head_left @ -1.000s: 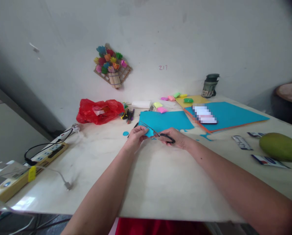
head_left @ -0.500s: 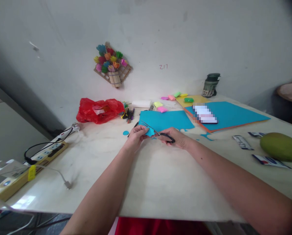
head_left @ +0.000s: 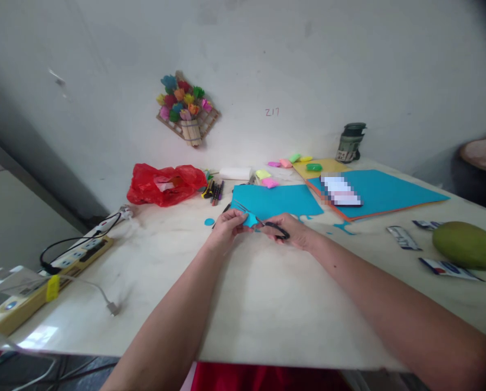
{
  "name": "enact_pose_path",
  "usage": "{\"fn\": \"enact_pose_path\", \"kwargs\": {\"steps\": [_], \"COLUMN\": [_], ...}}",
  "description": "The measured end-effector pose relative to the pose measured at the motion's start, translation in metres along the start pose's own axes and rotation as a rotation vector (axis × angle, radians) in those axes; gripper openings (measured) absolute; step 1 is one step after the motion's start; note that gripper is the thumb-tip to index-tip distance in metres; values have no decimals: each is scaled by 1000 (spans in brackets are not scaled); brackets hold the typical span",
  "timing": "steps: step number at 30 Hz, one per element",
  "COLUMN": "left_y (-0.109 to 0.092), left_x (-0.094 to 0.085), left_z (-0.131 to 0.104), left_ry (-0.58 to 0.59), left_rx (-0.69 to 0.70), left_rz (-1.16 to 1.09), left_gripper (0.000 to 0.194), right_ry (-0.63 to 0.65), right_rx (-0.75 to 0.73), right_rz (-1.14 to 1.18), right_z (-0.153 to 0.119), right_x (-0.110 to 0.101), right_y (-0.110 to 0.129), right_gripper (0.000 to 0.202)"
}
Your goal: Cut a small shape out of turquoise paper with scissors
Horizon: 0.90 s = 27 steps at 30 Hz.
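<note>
My left hand (head_left: 229, 225) pinches a small piece of blue paper (head_left: 250, 220) above the table. In my right hand (head_left: 288, 231) are black-handled scissors (head_left: 278, 230), their blades pointing up and left across the small piece. The blades look slightly apart. Just behind both hands a larger blue sheet (head_left: 277, 200) lies flat. Blue cut scraps (head_left: 344, 228) rest to the right of my right hand, and a small blue disc (head_left: 209, 221) lies left of my left hand.
A red plastic bag (head_left: 165, 184) and markers (head_left: 217, 193) lie at the back left. A power strip (head_left: 75, 258) runs along the left edge. Blue sheets (head_left: 393, 190) with a phone (head_left: 341, 190), a green bottle (head_left: 351, 142) and a green fruit (head_left: 466, 245) are on the right.
The scissor handles and my right hand have shifted very slightly left. My left hand keeps its pinch on the small blue piece.
</note>
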<state>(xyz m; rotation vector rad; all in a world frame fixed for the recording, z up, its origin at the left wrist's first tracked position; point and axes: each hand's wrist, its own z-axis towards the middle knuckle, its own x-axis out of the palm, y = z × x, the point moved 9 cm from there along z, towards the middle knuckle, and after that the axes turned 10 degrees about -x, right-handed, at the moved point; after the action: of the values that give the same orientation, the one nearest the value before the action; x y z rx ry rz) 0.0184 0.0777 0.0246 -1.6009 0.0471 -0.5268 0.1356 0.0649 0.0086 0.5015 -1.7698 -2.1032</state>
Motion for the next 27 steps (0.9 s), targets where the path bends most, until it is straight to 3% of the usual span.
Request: {"fn": "enact_pose_path", "kwargs": {"steps": [27], "left_y": [2], "left_x": [-2], "left_z": [1], "left_ry": [-2], "left_rx": [-9], "left_rz": [-36], "left_gripper": [20], "right_ry": [-26], "right_rx": [-4], "right_rz": [13], "right_z": [3], "right_x": [0], "right_y": [-6], "right_gripper": [37]}}
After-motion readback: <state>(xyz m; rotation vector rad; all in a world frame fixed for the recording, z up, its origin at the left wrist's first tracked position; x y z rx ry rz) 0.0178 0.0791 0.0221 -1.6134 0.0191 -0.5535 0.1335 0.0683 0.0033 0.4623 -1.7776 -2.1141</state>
